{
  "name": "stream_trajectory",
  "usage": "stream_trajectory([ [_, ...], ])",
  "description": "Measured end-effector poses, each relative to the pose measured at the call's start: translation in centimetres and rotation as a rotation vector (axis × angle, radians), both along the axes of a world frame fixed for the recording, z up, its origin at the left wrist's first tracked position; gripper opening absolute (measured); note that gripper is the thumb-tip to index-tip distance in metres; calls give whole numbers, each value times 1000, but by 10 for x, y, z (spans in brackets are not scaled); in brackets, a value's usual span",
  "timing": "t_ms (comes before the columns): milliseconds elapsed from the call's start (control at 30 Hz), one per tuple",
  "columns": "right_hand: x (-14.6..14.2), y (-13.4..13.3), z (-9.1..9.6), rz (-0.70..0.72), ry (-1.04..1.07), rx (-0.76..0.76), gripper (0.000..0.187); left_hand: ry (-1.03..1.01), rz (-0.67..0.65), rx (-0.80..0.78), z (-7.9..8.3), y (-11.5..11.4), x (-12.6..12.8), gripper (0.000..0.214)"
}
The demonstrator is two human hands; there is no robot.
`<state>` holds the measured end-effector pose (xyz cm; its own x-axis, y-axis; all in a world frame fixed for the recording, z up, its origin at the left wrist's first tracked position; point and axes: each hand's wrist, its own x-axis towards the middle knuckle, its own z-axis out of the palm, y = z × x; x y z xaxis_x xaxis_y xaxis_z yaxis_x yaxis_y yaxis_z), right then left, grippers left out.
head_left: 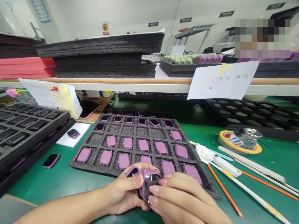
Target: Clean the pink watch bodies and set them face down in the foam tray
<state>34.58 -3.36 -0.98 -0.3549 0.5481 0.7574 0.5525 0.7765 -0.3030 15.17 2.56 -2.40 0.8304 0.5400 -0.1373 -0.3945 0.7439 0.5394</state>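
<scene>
Low at the centre, my left hand point(125, 189) is closed around a purple smartwatch case point(147, 184) with a glossy dark screen. Behind it, a second purple watch case point(132, 171) shows in the same hand. The fingers of my right hand point(184, 196) press together on the screen and right edge of the front case; its thumb is hidden. Just beyond both hands lies a black foam tray point(93, 168). Several purple watch cases point(143, 145) sit face down in its nearer pockets, and others point(141, 121) show dark screens in the far rows.
One loose watch point(51, 161) lies left of the tray; another point(73, 133) rests on white paper point(80, 132). Foam trays of black watches point(35, 124) stand at left. To the right are yellow tape point(223, 146), a metal-capped jar point(251, 137) and several sticks point(224, 189). A shelf point(140, 85) crosses above.
</scene>
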Motion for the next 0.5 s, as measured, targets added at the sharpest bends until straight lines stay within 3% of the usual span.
stream_trajectory([
  [167, -10, 15, 1, 6, 57, -113, 64, 74, 79, 70, 0, -4, 3, 48],
  [267, -17, 16, -2, 8, 155, -223, 58, 118, 126, 94, 1, -6, 5, 45],
  [367, -19, 14, -3, 39, 309, -273, 54, 144, 148, -6, 2, -5, 4, 45],
  [500, -15, 15, 1, 48, 310, -267, 52, 148, 75, -119, 2, -2, 1, 55],
])
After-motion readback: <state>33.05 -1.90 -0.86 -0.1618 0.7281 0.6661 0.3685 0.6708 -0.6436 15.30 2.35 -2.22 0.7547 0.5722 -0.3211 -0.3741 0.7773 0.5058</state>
